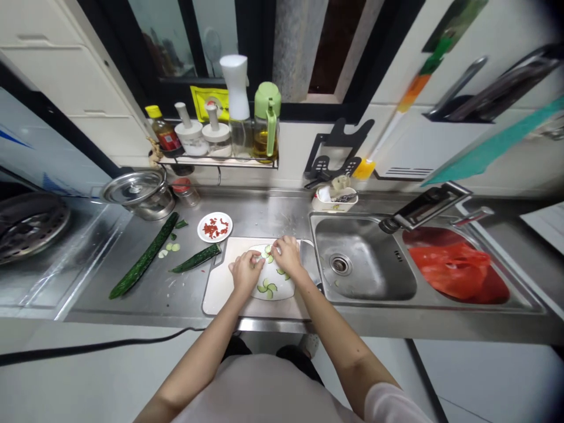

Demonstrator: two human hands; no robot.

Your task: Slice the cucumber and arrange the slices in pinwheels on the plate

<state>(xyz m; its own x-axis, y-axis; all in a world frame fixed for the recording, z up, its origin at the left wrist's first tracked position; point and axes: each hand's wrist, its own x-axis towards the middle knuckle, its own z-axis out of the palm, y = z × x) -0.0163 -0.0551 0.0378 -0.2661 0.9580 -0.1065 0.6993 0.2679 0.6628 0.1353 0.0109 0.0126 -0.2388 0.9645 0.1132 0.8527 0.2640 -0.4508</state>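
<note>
A white plate (pixel 273 292) lies on the white cutting board (pixel 215 292), with thin cucumber slices (pixel 267 288) fanned in pinwheel groups on it. My left hand (pixel 247 271) is over the plate's left side, thumb and fingers drawn together; whatever sits between the tips is too small to make out. From the right, my right hand (pixel 287 256) reaches to the plate's far side, its fingertips closed on a cucumber slice (pixel 269 256) in the far group. Left of the board are a cut cucumber piece (pixel 196 258) and a long cucumber (pixel 145 258). A small white dish (pixel 214 239) holds chopped red bits.
A knife blade (pixel 311 261) appears along the board's right side. Further right are the sink (pixel 365 258), faucet (pixel 427 205) and a red plastic bag (pixel 449 270). A lidded steel pot (pixel 141 197) stands back left, below a condiment rack (pixel 220 161).
</note>
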